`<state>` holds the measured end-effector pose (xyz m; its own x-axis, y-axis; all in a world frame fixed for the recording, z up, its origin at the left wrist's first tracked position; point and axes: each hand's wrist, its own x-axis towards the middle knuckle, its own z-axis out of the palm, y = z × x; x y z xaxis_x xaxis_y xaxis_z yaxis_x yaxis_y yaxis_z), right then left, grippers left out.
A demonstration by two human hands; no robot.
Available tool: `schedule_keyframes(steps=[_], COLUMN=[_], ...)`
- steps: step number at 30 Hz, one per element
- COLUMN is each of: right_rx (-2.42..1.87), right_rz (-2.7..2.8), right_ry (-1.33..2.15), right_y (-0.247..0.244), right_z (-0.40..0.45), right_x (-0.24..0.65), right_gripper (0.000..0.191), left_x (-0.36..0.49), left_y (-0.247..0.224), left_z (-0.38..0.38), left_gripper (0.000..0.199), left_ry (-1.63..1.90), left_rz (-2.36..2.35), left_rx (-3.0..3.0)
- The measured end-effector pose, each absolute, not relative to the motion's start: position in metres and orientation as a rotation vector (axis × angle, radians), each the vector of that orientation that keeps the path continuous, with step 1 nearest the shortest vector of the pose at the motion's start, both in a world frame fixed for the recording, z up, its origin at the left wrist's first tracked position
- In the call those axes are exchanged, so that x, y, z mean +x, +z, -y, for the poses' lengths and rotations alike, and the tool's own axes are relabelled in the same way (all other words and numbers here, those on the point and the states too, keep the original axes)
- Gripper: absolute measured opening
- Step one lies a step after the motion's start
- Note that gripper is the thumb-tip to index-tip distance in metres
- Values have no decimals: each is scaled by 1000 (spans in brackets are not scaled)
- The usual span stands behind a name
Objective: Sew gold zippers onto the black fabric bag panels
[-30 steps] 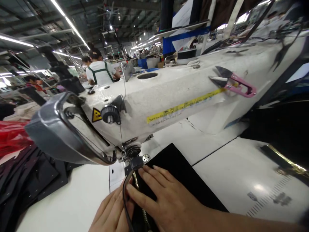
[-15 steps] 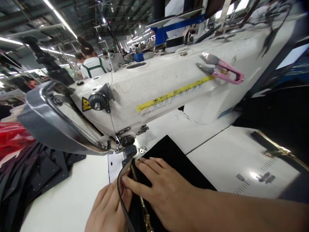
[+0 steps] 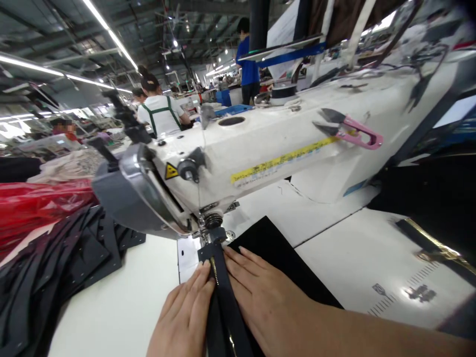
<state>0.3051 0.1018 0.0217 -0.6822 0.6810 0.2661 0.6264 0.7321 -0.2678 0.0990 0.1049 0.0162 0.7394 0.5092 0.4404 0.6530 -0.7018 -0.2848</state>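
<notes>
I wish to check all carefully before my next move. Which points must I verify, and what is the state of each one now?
1. Left hand beside the zipper teeth: ok, on their left.
2. Right hand on the black panel: ok, fingers extended.
3. Zipper teeth fully visible: not ok, the black strip between the hands seems to cover part of them.
4. Pink snips away from the hands: ok, up on the sewing machine.
5. Needle position: cannot tell, too small to make out.
</notes>
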Motion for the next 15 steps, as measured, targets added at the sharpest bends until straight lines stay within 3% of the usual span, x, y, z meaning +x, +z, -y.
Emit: schedule_keyframes(steps=[15], right_rx=[-902], right_rz=[2634], right_ry=[23], right_y=[14], right_z=[-108], right_x=[302], right_gripper=[62], left_x=[106], left_y=[15], left_z=[-97], left_gripper=[36], left_ry=[-553], left_rz=[970], left_rx=[-2530])
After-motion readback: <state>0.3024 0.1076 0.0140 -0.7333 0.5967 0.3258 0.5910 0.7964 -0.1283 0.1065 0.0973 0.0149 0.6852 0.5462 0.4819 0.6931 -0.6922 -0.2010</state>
